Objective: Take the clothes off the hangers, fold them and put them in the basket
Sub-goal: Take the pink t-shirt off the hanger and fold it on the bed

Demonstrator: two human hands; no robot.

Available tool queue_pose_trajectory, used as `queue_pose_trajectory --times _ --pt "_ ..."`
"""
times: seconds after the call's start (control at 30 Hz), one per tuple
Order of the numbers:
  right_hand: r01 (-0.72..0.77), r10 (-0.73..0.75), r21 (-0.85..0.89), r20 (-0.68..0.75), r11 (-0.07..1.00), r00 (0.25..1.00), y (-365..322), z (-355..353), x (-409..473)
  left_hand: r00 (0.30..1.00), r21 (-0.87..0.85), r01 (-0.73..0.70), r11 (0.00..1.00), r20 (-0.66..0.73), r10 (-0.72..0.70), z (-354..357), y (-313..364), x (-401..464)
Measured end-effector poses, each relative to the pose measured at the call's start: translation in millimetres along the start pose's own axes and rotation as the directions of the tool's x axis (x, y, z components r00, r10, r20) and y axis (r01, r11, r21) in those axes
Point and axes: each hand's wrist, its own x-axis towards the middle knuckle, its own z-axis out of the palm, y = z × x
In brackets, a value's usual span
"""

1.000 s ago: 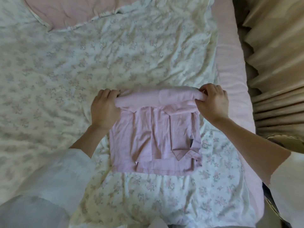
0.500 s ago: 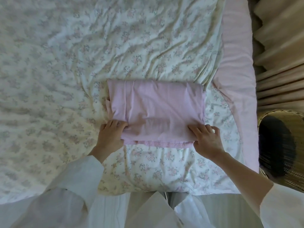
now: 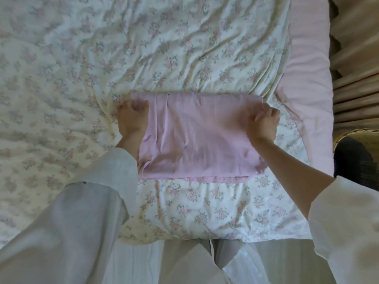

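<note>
Soft pink folded garment — rectangular, on rumpled floral quilt.

left hand grip: fingers curled, pinching | right hand grip: fingers curled, pinching

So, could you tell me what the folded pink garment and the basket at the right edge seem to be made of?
Pink garment: soft matte fabric, probably cotton knit; it creases gently and has a stitched hem. Basket: looks like woven straw or wicker, with a pale plaited rim, though mostly cut off.
</note>
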Motion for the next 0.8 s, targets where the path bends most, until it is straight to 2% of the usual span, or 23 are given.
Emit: queue_pose_trajectory --times 0.07,0.13,0.2,0.27,0.37,0.47,0.53,0.6,0.67,0.73,0.8 --pt "-0.191 0.197 0.159 -0.021 0.969 0.98 -4 1 12 0.994 -0.06 0.1 0.993 0.045 -0.097 0 5 10" --pt "-0.266 0.27 0.242 0.018 0.933 0.963 -4 1 21 0.994 -0.061 0.108 0.992 0.03 -0.106 1 4 18" --pt "-0.292 0.289 0.251 0.047 0.923 0.956 -2 -3 28 0.997 -0.063 0.083 0.995 0.009 -0.083 3 1 23" --pt "-0.27 0.26 0.172 0.079 0.947 0.962 1 -7 33 0.997 -0.116 0.073 0.991 -0.018 -0.075 3 -1 26" --pt "-0.222 0.214 0.121 0.078 0.967 0.974 1 -12 40 0.981 -0.267 0.143 0.953 -0.091 -0.173 -5 -1 33" --pt "-0.245 0.245 0.16 0.015 0.956 0.969 9 -15 43 0.927 -0.363 0.254 0.896 -0.174 -0.334 -20 -12 41" --pt "-0.278 0.285 0.184 -0.012 0.943 0.958 15 -15 43 0.906 -0.389 0.312 0.867 -0.152 -0.395 -26 -22 44" --pt "-0.29 0.3 0.175 -0.031 0.941 0.954 10 -12 39 0.926 -0.394 0.303 0.868 -0.092 -0.365 -22 -25 45" --pt "-0.204 0.205 0.013 -0.09 0.979 0.975 0 -5 32 0.947 -0.405 0.267 0.874 -0.058 -0.316 -15 -14 40" --pt "0.039 -0.055 -0.171 -0.088 0.984 0.995 -8 1 23 0.961 -0.4 0.248 0.882 -0.012 -0.275 -8 -3 29" --pt "0.315 -0.335 -0.29 -0.02 0.904 0.942 -13 6 9 0.963 -0.336 0.255 0.907 0.003 -0.269 -2 1 14"
